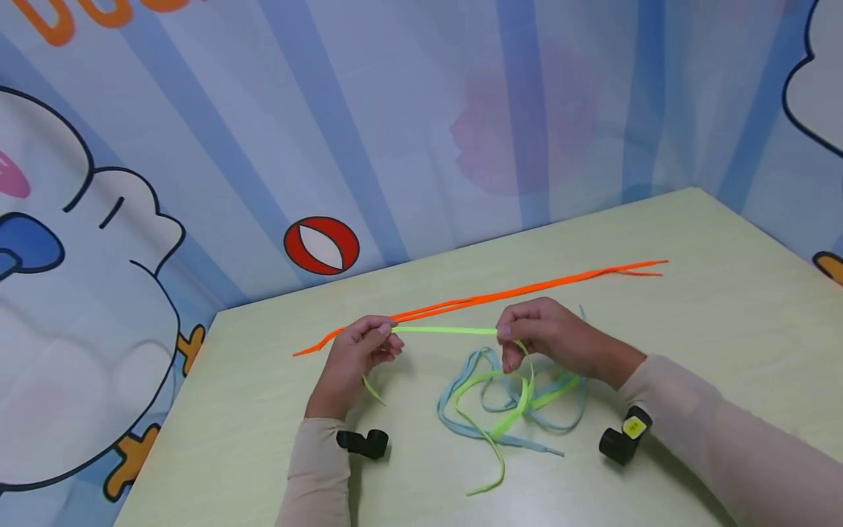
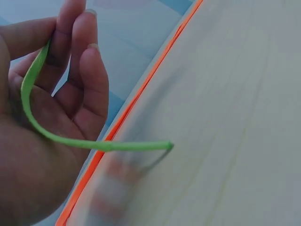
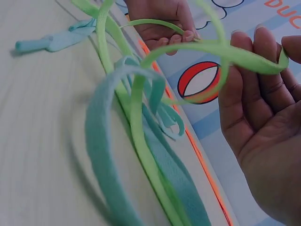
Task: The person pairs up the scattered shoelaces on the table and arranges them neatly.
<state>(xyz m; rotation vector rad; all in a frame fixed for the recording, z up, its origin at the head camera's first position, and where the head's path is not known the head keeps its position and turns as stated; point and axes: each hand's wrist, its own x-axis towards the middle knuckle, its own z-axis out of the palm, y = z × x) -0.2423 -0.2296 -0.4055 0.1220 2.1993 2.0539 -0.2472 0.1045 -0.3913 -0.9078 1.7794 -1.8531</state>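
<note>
A lime-green shoelace [image 1: 444, 330] is stretched level between both hands, above the table. My left hand [image 1: 358, 355] pinches it between thumb and index finger, and a short tail [image 2: 94, 144] with its tip dangles below the palm. With thumb and fingertips, my right hand [image 1: 549, 338] pinches the same lace farther along. From there the rest of the green lace drops into a loose heap, where it tangles with a light-blue shoelace [image 1: 454, 421]. In the right wrist view, the blue lace [image 3: 101, 136] loops up close beside the green strands.
Behind the hands, orange shoelaces [image 1: 527, 289] lie stretched out in a line across the pale table [image 1: 737, 351]. A printed cloth backdrop [image 1: 408, 110] rises along the table's far edge. Each sleeve carries a small black wrist camera [image 1: 375, 443].
</note>
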